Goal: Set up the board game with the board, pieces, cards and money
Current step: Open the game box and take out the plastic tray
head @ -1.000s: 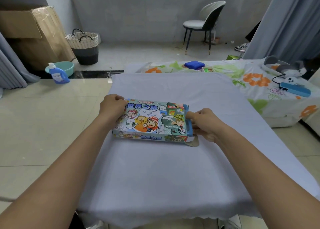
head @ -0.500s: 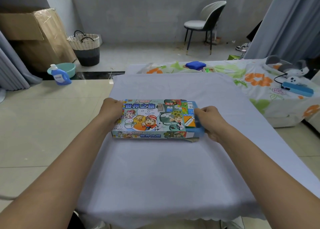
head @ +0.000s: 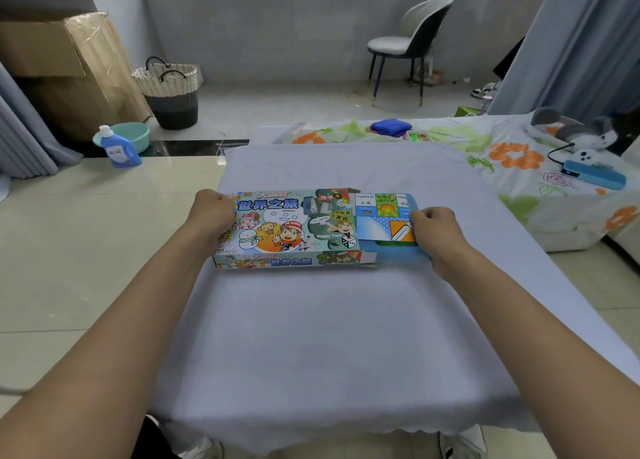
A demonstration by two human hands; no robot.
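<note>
Since a second ago: blue tray (head: 388,250) slid further out of the box (head: 287,230) to the right, folded board (head: 381,216) now showing on top. Position — far half of the table (head: 329,337), mid-width. Your left hand (head: 213,216) grips the box's left end; your right hand (head: 433,233) pinches the tray's right end. Pull level and straight — pin the box, don't tip the contents.

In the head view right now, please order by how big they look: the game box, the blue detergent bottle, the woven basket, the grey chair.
1. game box, but it is nearest the camera
2. grey chair
3. woven basket, close to the chair; uncertain
4. blue detergent bottle
</note>
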